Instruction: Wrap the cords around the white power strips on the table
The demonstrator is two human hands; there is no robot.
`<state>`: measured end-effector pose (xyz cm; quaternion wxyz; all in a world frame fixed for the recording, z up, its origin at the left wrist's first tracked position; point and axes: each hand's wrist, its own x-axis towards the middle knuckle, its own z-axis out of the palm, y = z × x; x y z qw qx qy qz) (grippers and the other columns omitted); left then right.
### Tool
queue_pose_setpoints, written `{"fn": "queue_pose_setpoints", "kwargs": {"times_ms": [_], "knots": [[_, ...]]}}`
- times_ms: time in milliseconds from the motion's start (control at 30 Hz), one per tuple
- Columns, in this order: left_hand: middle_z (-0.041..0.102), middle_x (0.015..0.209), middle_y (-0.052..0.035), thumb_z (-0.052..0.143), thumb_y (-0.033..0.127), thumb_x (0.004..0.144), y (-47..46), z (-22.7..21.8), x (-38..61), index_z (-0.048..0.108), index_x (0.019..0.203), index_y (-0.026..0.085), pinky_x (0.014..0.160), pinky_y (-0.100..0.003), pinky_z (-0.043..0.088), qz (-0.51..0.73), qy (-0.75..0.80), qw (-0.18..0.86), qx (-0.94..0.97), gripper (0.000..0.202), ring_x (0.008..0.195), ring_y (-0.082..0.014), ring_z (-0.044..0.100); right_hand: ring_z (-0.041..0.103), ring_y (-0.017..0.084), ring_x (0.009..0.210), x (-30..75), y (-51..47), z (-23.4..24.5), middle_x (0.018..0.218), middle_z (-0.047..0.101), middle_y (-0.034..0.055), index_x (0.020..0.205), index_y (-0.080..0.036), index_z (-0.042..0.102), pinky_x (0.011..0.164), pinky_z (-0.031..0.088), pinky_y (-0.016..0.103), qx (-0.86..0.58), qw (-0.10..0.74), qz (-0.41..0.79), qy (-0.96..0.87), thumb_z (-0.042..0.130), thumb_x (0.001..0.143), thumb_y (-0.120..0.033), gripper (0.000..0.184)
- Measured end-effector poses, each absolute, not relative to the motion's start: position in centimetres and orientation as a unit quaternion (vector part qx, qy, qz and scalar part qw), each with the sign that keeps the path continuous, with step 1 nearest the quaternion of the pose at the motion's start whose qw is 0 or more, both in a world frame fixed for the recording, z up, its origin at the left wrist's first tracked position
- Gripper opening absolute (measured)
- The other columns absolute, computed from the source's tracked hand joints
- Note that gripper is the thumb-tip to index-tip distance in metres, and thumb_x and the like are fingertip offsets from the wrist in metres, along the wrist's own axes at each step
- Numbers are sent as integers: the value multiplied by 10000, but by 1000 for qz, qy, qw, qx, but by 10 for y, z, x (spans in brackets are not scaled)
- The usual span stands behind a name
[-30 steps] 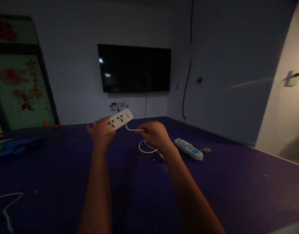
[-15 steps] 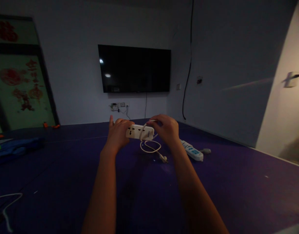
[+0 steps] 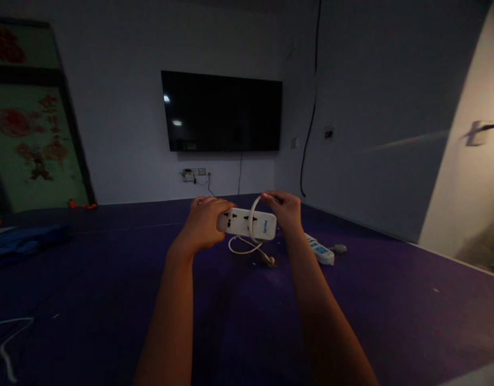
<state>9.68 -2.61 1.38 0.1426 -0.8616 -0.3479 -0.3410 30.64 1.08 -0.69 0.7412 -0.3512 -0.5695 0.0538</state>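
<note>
My left hand (image 3: 206, 222) is closed round the left end of a white power strip (image 3: 238, 222), held up above the purple floor. Blue lettering shows near the strip's right end. With thumb and fingers my right hand (image 3: 286, 210) pinches the strip's white cord (image 3: 252, 210), which loops across the socket face. More of the cord hangs in a curve below the strip. Its plug (image 3: 270, 261) lies on or close to the floor; I cannot tell which.
A second power strip (image 3: 322, 252) with blue sockets lies beyond my right forearm, a grey plug (image 3: 339, 249) beside it. At left are a blue cloth (image 3: 33, 239) and a white cable (image 3: 9, 335). A television (image 3: 222, 112) hangs on the far wall.
The power strip has shifted right and turned so that its lettering faces me. My right hand has drawn the cord loop a little to the right. My left hand keeps its hold.
</note>
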Motion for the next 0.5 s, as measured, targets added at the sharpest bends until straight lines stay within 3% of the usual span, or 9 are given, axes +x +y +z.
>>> {"fn": "queue_pose_setpoints", "kwargs": {"times_ms": [233,367,500], "knots": [[678,973,-36,608,208,546,-27,18,94,636,1023,203,814,-397,406,-344,-324,132,-871,478,895,-239,590,444,80,460,306,21,-12,511,566,-24,668,-131,694,449,318,212,-344,739,185,-549,731,531,-489,385],[674,971,-43,622,190,521,-25,17,92,643,1040,197,792,-386,435,-358,-316,103,-873,519,874,-232,592,372,64,401,301,21,-16,441,473,-50,627,-128,650,396,261,205,-344,730,231,-544,726,517,-538,432],[661,1000,-66,646,181,522,-23,13,93,632,1074,180,774,-374,468,-410,-294,11,-864,553,891,-227,594,457,113,457,296,25,-24,508,519,-6,669,-144,614,428,360,238,-313,709,247,-581,619,650,-582,438]]}}
